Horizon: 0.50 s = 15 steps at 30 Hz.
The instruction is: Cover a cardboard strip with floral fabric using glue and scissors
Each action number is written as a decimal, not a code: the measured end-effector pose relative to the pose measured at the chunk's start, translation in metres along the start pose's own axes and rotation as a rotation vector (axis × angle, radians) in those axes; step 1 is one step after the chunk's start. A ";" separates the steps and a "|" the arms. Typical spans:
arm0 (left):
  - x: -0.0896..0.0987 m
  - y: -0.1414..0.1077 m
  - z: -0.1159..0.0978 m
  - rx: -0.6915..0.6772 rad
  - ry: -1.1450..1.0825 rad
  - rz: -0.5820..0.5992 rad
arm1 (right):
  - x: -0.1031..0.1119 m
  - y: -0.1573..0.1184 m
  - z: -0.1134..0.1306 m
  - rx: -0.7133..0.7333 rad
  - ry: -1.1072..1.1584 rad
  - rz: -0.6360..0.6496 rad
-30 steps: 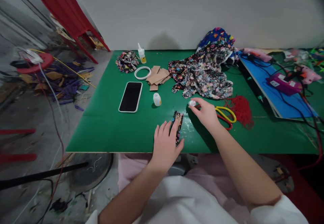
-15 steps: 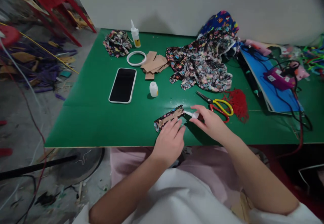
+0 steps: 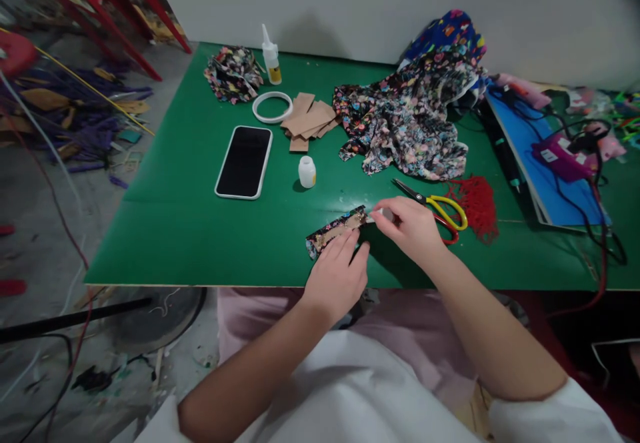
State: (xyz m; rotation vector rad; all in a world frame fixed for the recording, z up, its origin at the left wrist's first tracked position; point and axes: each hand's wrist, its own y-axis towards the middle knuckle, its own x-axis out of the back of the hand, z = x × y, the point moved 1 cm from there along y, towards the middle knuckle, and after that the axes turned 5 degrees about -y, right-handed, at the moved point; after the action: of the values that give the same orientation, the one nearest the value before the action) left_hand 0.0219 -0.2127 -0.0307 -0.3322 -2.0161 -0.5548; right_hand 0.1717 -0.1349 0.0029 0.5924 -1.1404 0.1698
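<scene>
A small cardboard strip (image 3: 334, 232) wrapped along its edges in black floral fabric lies near the table's front edge. My left hand (image 3: 337, 273) rests on it with fingers stretched out, pressing the near side and covering part of it. My right hand (image 3: 413, 229) pinches a white glue applicator cap (image 3: 384, 213). Its thin tip touches or nearly touches the strip's right end; I cannot tell which. Behind the strip stands an open white glue bottle (image 3: 307, 172). Yellow-and-red-handled scissors (image 3: 433, 206) lie just beyond my right hand.
On the green table (image 3: 165, 236) are a phone (image 3: 245, 163), a white ring (image 3: 273, 107), cardboard pieces (image 3: 311, 121), a nozzle bottle (image 3: 271, 59), floral fabric (image 3: 405, 123), red threads (image 3: 474, 206) and a blue folder (image 3: 545, 169) with cables. A wall borders the back.
My right hand has moved slightly left, bringing the applicator tip closer to the strip's right end. My left hand stays on the strip. The camera view has shifted a little.
</scene>
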 end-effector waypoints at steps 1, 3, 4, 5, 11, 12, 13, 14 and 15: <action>0.000 0.000 0.000 0.001 0.002 -0.004 | 0.000 0.000 0.000 -0.001 0.006 -0.006; 0.000 0.000 0.000 0.004 0.005 -0.014 | 0.001 -0.001 0.000 0.009 0.005 -0.014; 0.000 0.000 -0.001 0.005 0.006 -0.019 | 0.001 -0.002 0.000 0.009 0.005 -0.023; 0.000 0.000 -0.001 0.006 0.006 -0.021 | 0.000 -0.002 0.000 0.002 0.006 -0.035; 0.002 0.002 -0.002 -0.015 0.015 -0.015 | -0.002 -0.004 0.001 -0.018 0.024 -0.062; 0.003 0.002 -0.002 -0.021 0.015 -0.017 | -0.002 -0.005 0.001 -0.030 0.026 -0.069; 0.004 0.003 -0.002 -0.024 0.014 -0.019 | -0.002 -0.005 0.001 -0.041 0.032 -0.068; 0.004 0.003 -0.002 -0.027 0.013 -0.022 | -0.001 -0.006 0.001 -0.044 0.043 -0.060; 0.005 0.003 -0.001 -0.028 0.011 -0.026 | 0.000 -0.006 0.000 -0.046 0.063 -0.044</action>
State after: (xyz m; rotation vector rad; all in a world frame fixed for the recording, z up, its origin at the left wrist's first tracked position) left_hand 0.0221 -0.2104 -0.0248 -0.3199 -2.0065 -0.6001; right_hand 0.1744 -0.1400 0.0004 0.5676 -1.0671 0.1230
